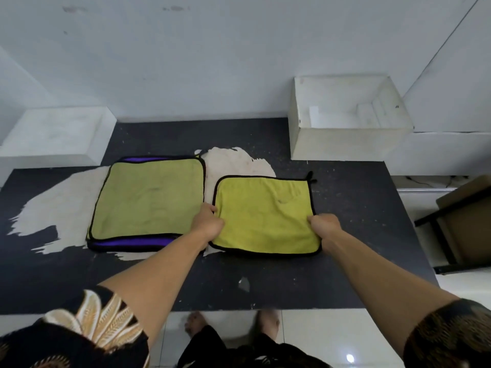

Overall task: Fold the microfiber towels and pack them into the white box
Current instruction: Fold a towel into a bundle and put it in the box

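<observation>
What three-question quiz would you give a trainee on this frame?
1. True or false: the white box already holds a folded towel.
2. The yellow towel is gripped by: A, the left hand only; B, the right hand only; C, both hands.
3. Fill in: in the stack beside it, the layer showing under the top towel is ___ in colour.

Key: 1 false; 2 C; 3 purple.
</observation>
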{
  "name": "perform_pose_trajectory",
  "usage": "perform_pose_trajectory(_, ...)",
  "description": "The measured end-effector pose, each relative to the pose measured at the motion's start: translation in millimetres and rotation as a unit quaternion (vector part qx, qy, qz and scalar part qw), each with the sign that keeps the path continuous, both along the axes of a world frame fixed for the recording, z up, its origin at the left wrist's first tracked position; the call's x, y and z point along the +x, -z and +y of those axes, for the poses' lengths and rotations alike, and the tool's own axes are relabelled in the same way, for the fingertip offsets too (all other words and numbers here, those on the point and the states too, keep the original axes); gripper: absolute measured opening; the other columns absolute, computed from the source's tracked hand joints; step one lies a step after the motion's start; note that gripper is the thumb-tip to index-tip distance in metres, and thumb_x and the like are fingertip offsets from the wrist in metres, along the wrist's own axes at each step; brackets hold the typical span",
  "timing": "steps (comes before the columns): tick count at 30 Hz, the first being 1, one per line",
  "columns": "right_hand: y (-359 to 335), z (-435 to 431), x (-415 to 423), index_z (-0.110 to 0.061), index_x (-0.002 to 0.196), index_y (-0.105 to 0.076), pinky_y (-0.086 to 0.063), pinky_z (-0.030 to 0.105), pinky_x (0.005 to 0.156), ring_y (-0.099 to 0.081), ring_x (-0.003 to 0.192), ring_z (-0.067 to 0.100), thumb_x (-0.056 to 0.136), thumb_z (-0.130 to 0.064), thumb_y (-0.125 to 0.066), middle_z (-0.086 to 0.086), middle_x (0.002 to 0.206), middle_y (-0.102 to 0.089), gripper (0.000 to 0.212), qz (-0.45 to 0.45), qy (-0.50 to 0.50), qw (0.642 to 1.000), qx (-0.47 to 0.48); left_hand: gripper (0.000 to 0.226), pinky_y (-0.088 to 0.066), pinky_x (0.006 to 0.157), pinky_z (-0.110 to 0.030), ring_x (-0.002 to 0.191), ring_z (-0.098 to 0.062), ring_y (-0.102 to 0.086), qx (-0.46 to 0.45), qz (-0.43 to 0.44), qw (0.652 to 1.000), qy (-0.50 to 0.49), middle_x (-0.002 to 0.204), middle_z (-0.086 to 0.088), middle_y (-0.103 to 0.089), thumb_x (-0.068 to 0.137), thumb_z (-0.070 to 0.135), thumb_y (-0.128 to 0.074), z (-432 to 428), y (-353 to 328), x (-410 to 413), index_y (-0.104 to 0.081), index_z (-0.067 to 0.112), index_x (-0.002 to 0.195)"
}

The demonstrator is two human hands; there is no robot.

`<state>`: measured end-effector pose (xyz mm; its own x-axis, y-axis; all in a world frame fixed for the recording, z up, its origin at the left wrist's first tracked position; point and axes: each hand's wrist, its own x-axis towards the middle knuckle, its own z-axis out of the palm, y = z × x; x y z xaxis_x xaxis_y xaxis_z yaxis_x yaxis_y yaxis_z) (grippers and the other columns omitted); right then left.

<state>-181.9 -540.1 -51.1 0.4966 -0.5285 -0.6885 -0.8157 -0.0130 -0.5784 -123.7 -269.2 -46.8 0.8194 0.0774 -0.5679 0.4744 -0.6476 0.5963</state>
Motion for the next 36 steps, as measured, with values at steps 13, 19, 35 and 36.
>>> perform_pose_trajectory(13,1.1,17.4,-21.9,-0.009,0.119,-0.04,-0.042,0.041,0.08,-0.048,0.112,0.038,0.087,-0.018,-0.052,0.017,0.123,-0.048,0.036,0.035,-0.206,0.921,-0.329,0.035,-0.051,0.067,-0.033,0.092,-0.025,-0.066,0.328,-0.029,0.921,0.207,0.108,-0.009,-0.064,0.089,0.004,-0.053,-1.5,-15.9,-29.1,-0.047,0.008,0.123)
perform_pose_trajectory(19,7.4,39.5,-2.8,-0.022,0.146,-0.025,-0.016,0.056,0.117,-0.004,0.149,0.036,0.098,-0.042,-0.048,0.018,0.162,-0.003,0.057,-0.06,-0.367,0.849,-0.375,0.062,-0.045,0.09,-0.039,0.123,-0.031,-0.046,0.317,-0.188,0.863,0.345,0.142,-0.013,-0.04,0.094,0.028,-0.056,-31.2,-17.6,-13.5,-0.028,0.018,0.148)
perform_pose_trajectory(35,21.1,23.4,35.8,-0.03,0.155,-0.007,-0.002,0.066,0.116,0.012,0.149,0.037,0.089,-0.076,-0.032,0.016,0.163,0.011,0.085,-0.019,-0.454,0.817,-0.356,0.1,0.0,0.121,-0.051,0.15,-0.033,0.014,0.331,-0.121,0.827,0.437,0.16,-0.012,0.026,0.088,0.075,-0.039,-39.7,8.9,16.1,0.018,0.028,0.155)
perform_pose_trajectory(36,22.2,24.1,40.3,-0.033,0.156,-0.002,0.0,0.066,0.116,0.015,0.149,0.037,0.089,-0.076,-0.03,0.015,0.162,0.016,0.084,-0.004,-0.468,0.814,-0.342,0.1,0.001,0.12,-0.051,0.149,-0.035,0.018,0.323,-0.113,0.826,0.449,0.159,-0.012,0.029,0.087,0.074,-0.041,-41.1,11.0,19.4,0.018,0.03,0.154)
